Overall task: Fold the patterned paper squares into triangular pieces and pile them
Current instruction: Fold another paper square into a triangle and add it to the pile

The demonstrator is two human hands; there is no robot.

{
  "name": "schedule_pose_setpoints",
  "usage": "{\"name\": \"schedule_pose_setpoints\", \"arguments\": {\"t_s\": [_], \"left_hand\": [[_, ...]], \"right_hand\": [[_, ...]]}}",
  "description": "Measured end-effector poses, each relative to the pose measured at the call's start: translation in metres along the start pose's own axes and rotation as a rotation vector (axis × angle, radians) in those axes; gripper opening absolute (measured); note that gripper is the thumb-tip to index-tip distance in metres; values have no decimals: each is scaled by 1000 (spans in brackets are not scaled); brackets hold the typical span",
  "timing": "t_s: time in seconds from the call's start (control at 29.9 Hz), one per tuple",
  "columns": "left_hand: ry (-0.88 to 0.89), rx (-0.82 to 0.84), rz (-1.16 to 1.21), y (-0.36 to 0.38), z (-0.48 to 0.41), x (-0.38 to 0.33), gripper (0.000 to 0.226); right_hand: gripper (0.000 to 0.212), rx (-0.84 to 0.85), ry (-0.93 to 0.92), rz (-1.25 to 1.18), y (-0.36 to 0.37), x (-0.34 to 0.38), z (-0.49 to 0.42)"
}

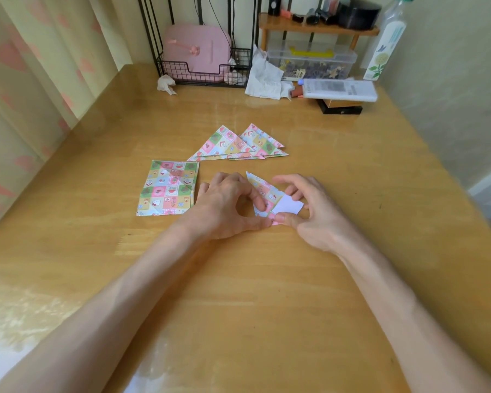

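A patterned paper piece (262, 190), half folded with a white underside flap showing, lies on the wooden table (238, 279) between my hands. My left hand (224, 205) pinches its near corner with curled index finger and thumb. My right hand (306, 211) pinches the same piece at the white flap, thumb pressed on the near corner. A stack of flat patterned squares (167, 188) lies left of my left hand. Beyond the hands sits a pile of folded triangles (238, 144), overlapping one another.
At the table's far edge stand a black wire rack (204, 72) with a pink case, crumpled tissues (264, 75), a clear plastic box (312, 61), a small wooden shelf (318, 28) and a bottle (389, 43). A curtain hangs on the left.
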State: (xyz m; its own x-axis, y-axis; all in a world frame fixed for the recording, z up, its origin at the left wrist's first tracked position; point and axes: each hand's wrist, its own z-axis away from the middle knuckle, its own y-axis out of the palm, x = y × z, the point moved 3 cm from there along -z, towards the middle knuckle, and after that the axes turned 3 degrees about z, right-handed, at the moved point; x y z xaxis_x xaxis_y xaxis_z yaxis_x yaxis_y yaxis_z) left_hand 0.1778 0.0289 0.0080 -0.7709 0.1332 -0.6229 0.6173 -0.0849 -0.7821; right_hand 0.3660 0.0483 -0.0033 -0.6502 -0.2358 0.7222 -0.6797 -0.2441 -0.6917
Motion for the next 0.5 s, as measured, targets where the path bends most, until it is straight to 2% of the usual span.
{"name": "schedule_pose_setpoints", "arguments": {"t_s": [0.5], "left_hand": [[18, -4, -28, 3, 0, 3, 32]], "right_hand": [[50, 11, -39, 106, 1, 6, 3]]}}
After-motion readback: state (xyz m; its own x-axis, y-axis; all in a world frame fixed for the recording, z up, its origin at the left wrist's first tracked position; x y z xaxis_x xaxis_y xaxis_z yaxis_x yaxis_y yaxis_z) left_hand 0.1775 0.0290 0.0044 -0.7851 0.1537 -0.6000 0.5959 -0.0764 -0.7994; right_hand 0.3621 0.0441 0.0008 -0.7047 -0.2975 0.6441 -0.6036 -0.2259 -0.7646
